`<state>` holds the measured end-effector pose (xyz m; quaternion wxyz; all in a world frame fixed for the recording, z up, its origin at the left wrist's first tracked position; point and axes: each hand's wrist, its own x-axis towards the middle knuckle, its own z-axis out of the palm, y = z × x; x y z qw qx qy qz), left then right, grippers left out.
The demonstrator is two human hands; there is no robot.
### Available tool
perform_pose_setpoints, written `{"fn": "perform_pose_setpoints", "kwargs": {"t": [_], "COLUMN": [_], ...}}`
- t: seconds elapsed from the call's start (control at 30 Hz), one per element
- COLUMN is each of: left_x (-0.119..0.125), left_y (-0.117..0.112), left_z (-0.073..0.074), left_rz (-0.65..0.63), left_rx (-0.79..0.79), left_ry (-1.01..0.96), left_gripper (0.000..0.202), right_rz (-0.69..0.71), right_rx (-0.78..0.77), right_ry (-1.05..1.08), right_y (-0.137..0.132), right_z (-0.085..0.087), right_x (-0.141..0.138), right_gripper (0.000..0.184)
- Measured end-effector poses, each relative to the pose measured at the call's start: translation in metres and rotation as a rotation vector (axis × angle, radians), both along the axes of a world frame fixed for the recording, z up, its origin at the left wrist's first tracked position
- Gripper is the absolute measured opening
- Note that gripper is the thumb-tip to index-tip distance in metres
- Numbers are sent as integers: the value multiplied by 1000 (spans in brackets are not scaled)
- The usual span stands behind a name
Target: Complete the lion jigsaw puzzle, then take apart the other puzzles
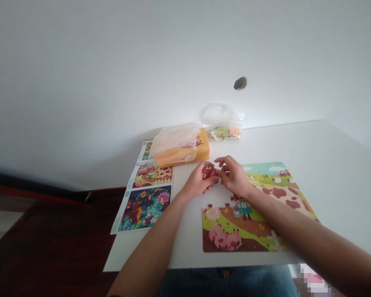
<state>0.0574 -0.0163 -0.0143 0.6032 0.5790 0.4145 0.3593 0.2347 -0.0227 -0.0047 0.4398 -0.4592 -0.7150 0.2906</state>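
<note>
My left hand (195,183) is closed round red jigsaw puzzle pieces (207,172), held just above the white table. Facing it, my right hand (235,176) has its thumb and a finger pinched at the right edge of these pieces, its other fingers curled. Below and to the right lies a partly joined farm jigsaw (247,231) with a pig, a cow's spotted body and sheep. Its upper left part has a gap, and my right forearm hides some of its middle.
A printed picture sheet (123,208) lies along the table's left edge. Behind it stands a yellow box (204,148) with a clear plastic bag (176,142) over it. Another clear bag of puzzle pieces (224,133) rests against the wall. The white table (185,247) ends just before my lap.
</note>
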Motion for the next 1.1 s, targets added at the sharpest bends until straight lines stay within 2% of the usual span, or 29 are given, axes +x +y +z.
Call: {"fn": "perform_pose_setpoints", "kwargs": {"t": [0.07,0.13,0.2,0.3,0.47,0.67,0.73,0.83,0.9,1.1], "left_x": [-1,-2,-2,-1,1,1,0,-2,-2,-1], "left_y": [3,5,6,6,5,4,4,5,5,5], "left_z": [-2,-3,-4,-3,2,2,0,-3,-4,0], "left_rz": [61,121,180,232,244,206,193,187,184,192], "left_rx": [-6,-12,5,54,91,10,0,12,24,61], "left_ry": [17,49,87,122,146,124,123,118,111,91], "left_gripper": [47,45,43,39,37,40,42,43,43,40], "right_rz": [82,315,547,703,739,812,813,819,830,815], "right_rx": [93,135,127,106,109,100,86,81,77,72], "right_ry": [-98,-257,-454,-668,-678,-563,-530,-502,-495,-465], "right_y": [-6,-13,-22,-30,-30,-27,-27,-26,-26,-26], "right_z": [9,17,22,22,18,11,10,11,11,10], "right_x": [3,4,1,-9,-17,-13,-13,-14,-14,-14], "right_gripper": [14,14,29,45,41,26,32,52,55,37]}}
